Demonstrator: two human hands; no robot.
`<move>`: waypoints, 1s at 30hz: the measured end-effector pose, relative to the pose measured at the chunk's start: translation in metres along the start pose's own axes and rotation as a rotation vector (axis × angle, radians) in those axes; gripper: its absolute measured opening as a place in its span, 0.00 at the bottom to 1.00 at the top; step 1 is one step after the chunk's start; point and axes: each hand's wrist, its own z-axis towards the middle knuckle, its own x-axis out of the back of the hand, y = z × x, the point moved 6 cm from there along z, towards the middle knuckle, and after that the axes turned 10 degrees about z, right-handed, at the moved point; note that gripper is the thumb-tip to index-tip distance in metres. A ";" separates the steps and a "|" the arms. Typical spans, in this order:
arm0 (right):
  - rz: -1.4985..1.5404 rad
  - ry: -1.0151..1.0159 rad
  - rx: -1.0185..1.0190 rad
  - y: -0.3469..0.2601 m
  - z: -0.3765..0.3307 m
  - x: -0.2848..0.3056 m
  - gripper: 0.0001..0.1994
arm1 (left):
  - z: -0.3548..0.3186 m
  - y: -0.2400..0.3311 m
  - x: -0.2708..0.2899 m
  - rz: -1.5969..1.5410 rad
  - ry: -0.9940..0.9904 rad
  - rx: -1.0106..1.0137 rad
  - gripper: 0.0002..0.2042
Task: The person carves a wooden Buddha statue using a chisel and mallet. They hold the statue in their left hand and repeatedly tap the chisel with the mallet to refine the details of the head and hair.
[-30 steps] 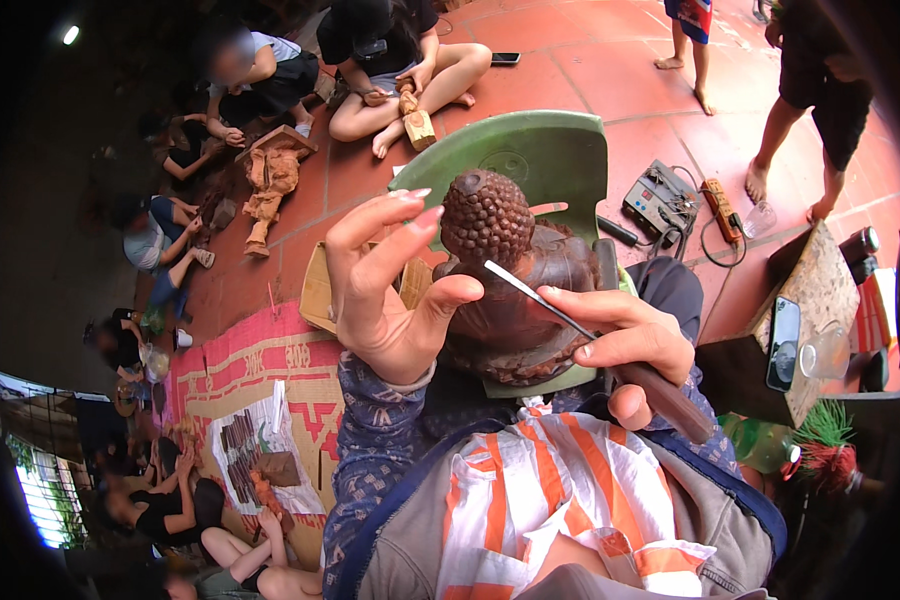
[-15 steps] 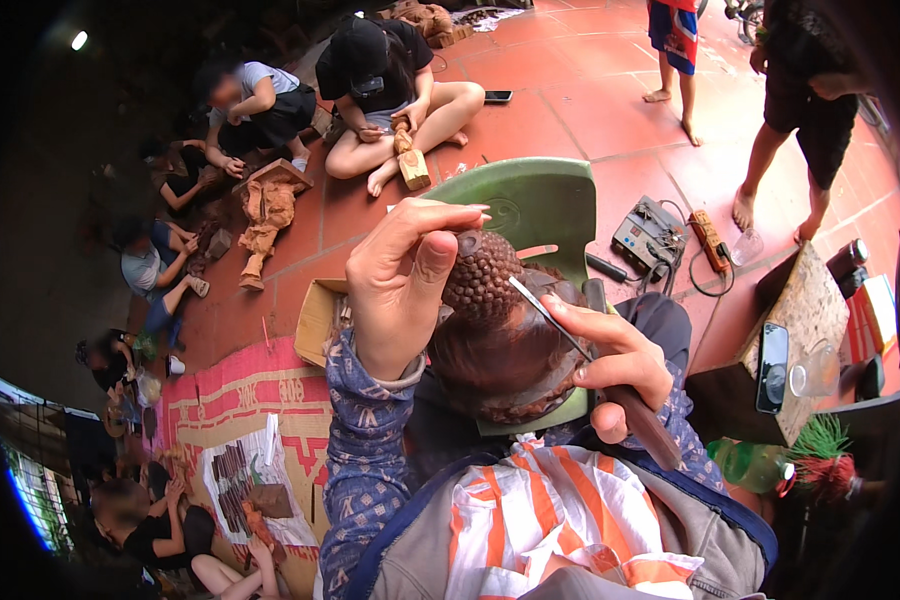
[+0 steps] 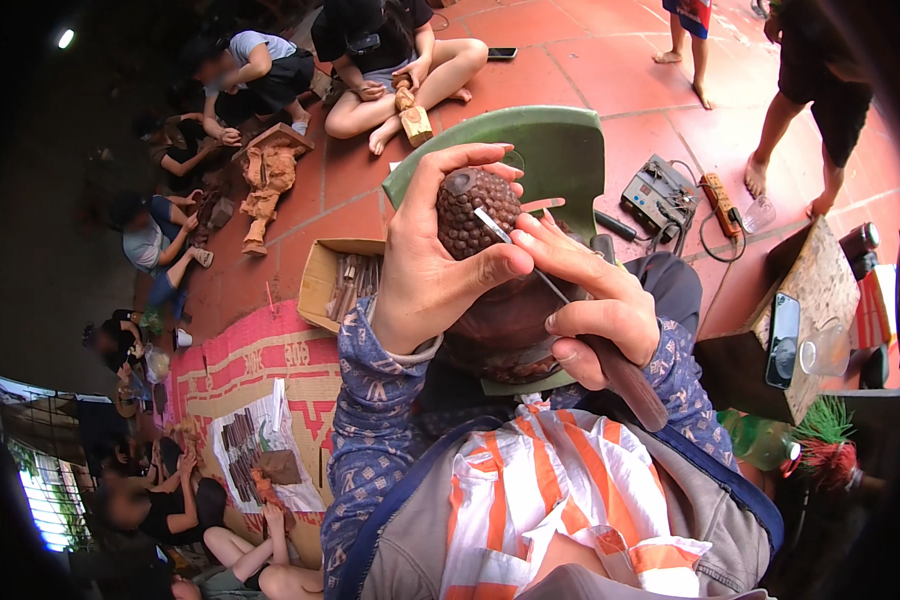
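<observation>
In front of my lap is a dark brown wooden carved head (image 3: 500, 335) with a rounded, bead-covered knob at its top. My left hand (image 3: 415, 265) curls round the knob's left side, its thumb lying across the carving beside the blade. A wood chisel (image 3: 625, 385) with a slim metal blade and brown wooden handle is gripped in my right hand (image 3: 605, 300). The blade tip rests against the beaded knob, with my right fingers stretched along the blade and the handle under my palm. The carving's lower part is partly hidden by my hands.
Behind the carving stands a green plastic seat (image 3: 560, 150). A cardboard box (image 3: 320, 285) of tools is to the left, near chisels on a cloth (image 3: 305, 485). At right are a grey electrical box (image 3: 660, 200), a power strip (image 3: 720, 205) and a wooden block (image 3: 820, 300) bearing a phone. Several people sit carving.
My left thumb has come down across the carving toward the blade, and the hand has closed round the knob. The chisel tip has shifted up and left onto the knob.
</observation>
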 end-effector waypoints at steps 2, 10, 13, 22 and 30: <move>0.029 0.016 0.001 0.002 -0.001 0.000 0.09 | -0.001 -0.001 0.000 0.009 -0.003 0.002 0.37; 0.064 0.033 0.020 0.009 -0.005 0.003 0.16 | -0.002 0.000 -0.001 -0.015 -0.001 0.000 0.34; -0.071 -0.084 0.009 0.015 -0.009 0.000 0.20 | -0.003 -0.001 -0.001 0.014 0.004 -0.001 0.33; -0.323 -0.140 0.025 0.019 -0.010 -0.010 0.24 | -0.003 0.001 -0.001 0.037 0.014 -0.002 0.32; -0.177 -0.032 -0.020 0.019 -0.011 -0.008 0.26 | -0.004 -0.001 -0.001 0.062 0.027 -0.022 0.33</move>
